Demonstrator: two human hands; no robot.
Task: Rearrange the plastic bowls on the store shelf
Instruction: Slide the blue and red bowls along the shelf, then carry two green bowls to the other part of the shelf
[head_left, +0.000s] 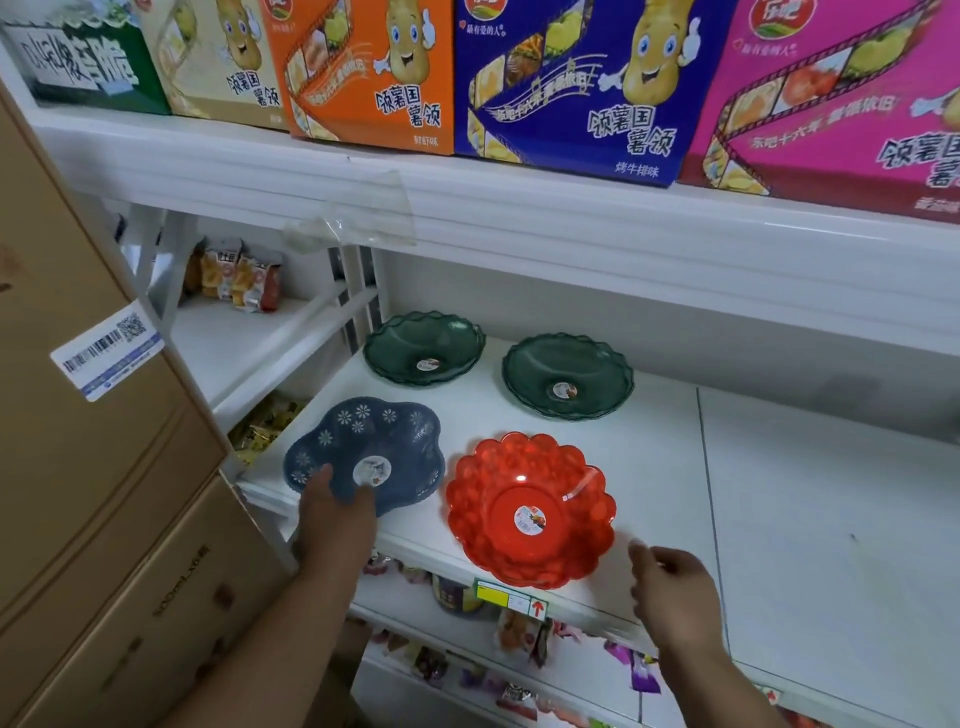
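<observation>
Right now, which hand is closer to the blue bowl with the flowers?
Left. The left hand rests on the near rim of the blue bowl. The right hand hovers far off, past the red bowl, touching nothing.

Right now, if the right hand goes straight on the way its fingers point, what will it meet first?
Most likely the red bowl. The right hand hovers at the shelf front with fingers aimed up and left, toward the bowl's near right rim. Nothing lies between them, though depth from one view is uncertain.
</observation>
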